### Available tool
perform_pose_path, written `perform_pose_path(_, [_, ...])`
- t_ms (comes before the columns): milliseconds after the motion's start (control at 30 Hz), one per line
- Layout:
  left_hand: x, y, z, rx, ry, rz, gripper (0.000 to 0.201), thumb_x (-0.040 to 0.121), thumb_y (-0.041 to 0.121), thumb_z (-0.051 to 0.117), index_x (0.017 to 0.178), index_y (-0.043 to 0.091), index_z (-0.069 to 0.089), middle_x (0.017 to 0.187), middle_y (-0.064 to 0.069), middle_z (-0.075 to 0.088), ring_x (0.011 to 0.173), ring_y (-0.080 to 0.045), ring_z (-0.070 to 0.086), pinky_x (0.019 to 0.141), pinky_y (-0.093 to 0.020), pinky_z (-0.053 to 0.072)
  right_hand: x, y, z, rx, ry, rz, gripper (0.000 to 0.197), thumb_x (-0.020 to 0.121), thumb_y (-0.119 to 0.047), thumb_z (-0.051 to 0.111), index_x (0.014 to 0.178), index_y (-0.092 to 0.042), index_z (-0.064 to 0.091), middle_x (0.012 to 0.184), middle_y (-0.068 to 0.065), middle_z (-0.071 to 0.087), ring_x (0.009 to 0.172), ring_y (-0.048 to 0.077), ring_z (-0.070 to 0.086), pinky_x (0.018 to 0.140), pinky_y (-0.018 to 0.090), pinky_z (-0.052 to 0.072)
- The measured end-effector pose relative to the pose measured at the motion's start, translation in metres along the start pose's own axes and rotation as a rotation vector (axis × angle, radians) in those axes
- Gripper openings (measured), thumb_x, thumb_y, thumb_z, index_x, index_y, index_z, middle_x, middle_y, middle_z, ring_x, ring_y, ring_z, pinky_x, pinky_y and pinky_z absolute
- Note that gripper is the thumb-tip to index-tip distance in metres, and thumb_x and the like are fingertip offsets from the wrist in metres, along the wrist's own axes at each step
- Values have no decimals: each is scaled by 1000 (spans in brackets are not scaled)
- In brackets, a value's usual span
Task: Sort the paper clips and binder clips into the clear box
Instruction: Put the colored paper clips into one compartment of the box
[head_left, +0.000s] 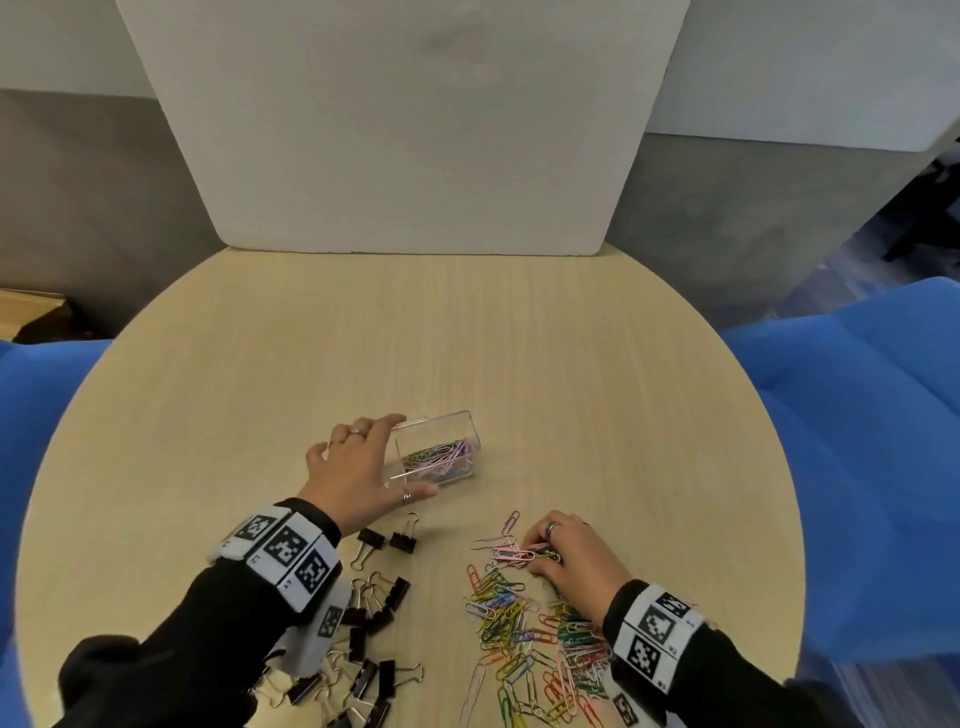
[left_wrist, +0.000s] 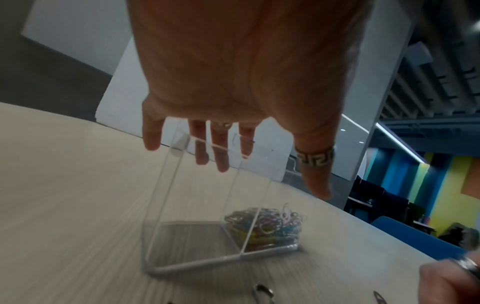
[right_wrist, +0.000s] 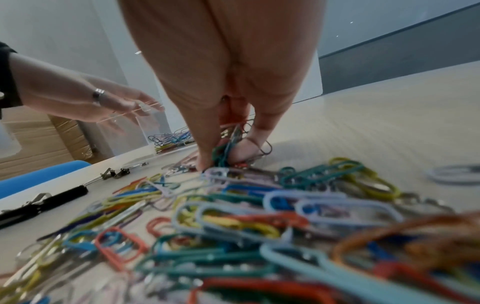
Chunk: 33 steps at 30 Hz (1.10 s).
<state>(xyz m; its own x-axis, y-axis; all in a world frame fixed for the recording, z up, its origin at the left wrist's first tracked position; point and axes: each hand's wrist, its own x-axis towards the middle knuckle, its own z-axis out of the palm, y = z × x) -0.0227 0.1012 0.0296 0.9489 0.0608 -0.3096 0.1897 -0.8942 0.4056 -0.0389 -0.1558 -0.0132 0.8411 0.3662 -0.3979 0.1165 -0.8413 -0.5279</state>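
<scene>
The clear box (head_left: 460, 428) lies mid-table with coloured paper clips (left_wrist: 267, 226) in one compartment; the compartment beside it (left_wrist: 197, 240) looks bare. My left hand (head_left: 413, 454) straddles the box's left end with straight, spread fingers (left_wrist: 221, 152), thumb on the near side. My right hand (head_left: 537, 552) is down at the far end of the loose paper clip pile (head_left: 530, 639). Its fingertips pinch a small bunch of clips (right_wrist: 227, 148). Black binder clips (head_left: 374, 623) lie in a heap under my left forearm.
All of this is on a round light-wood table (head_left: 467, 338). A white board (head_left: 405, 130) stands at its far edge. Blue chairs (head_left: 857, 441) flank it on both sides. Two binder clips (head_left: 387, 540) lie just below the left thumb.
</scene>
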Motion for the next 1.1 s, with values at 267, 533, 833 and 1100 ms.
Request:
perform_pose_path(267, [-3, 1, 9, 68, -16, 86, 80, 77, 37, 68, 141, 29, 20, 130, 3, 43, 120, -20, 36, 97, -40, 38, 7, -5, -18, 85, 37, 58, 14, 82, -13, 67, 96, -14, 69, 95, -1, 67, 83, 7, 56, 71, 2, 38])
perform_pose_path(533, [-4, 2, 13, 106, -8, 93, 72, 82, 24, 62, 140, 28, 20, 129, 3, 41, 118, -20, 34, 92, -36, 41, 28, -66, -68, 215, 214, -167, 12, 81, -12, 67, 93, -15, 69, 83, -10, 61, 76, -7, 53, 70, -1, 40])
perform_pose_path(833, [-4, 4, 12, 135, -10, 88, 69, 85, 27, 60, 140, 27, 20, 131, 2, 38, 121, -22, 33, 91, -36, 41, 67, -95, -23, 3, 344, -493, 14, 73, 0, 70, 86, -6, 71, 85, 6, 67, 84, 17, 56, 74, 21, 44])
perform_pose_path(1100, [-3, 1, 15, 130, 12, 103, 70, 84, 27, 61, 140, 28, 19, 131, 4, 38, 121, -20, 32, 90, -35, 40, 61, -80, -30, -254, 367, -623, 17, 79, -27, 67, 94, -19, 69, 90, -6, 70, 73, 11, 64, 75, 20, 40])
